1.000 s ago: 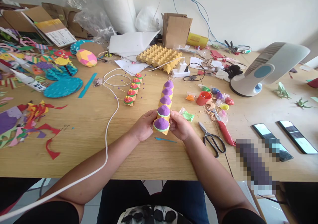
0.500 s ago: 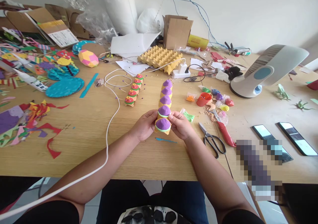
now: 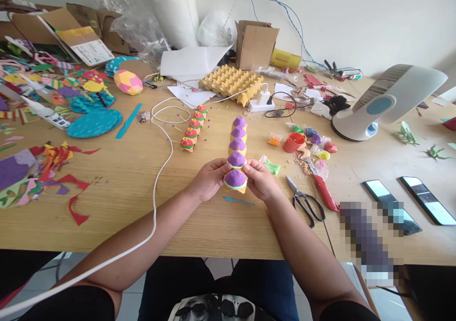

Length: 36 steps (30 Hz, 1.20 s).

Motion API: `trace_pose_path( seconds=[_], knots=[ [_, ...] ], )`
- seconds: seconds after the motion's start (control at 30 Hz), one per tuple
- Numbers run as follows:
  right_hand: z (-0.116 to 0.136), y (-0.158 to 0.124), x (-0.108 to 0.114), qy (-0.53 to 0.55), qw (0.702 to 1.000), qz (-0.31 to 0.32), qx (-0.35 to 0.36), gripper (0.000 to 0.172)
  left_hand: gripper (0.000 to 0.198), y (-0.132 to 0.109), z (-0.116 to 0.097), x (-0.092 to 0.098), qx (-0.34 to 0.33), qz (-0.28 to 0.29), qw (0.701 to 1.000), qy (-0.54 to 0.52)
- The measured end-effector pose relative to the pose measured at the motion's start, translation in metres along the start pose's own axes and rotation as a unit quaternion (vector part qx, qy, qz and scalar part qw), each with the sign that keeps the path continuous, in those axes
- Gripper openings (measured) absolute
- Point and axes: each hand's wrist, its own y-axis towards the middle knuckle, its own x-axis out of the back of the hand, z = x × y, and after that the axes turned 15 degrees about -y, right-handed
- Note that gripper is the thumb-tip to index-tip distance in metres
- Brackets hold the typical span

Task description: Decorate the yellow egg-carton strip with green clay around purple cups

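- Centre: purple-topped carton strip [image 3: 236, 177], pinched by left hand [image 3: 211, 181] and right hand [image 3: 262, 181].
- Left forearm [image 3: 171, 212] is crossed by white cable [image 3: 154, 193].
- Scissors [image 3: 299, 193] are placed lower right.
- Upper-left box label [image 3: 93, 52] cannot be read.

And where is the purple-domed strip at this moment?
In the head view, the purple-domed strip is near the centre, its near end held between the left hand and the right hand, to the right of the red-domed strip.

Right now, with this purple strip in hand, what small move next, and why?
Perhaps free your right hand for the green packet near it: on the strip, light green edging shows under the two nearest caps, but I can't make any out beyond.
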Motion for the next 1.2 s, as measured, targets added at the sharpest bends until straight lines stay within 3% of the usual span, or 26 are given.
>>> trace_pose_path(
  seconds=[0.4,1.2],
  knots=[
    [-0.0015,0.0013,0.0025,-0.04,0.998,-0.012,0.037,0.039,0.027,0.0005,-0.0012,-0.0001,-0.022,0.008,0.998,0.055],
    [-0.0028,-0.0002,0.0053,-0.03,0.999,-0.009,0.027,0.04,0.034,-0.0004,-0.0053,0.001,-0.006,0.025,0.999,0.036]
  ],
)
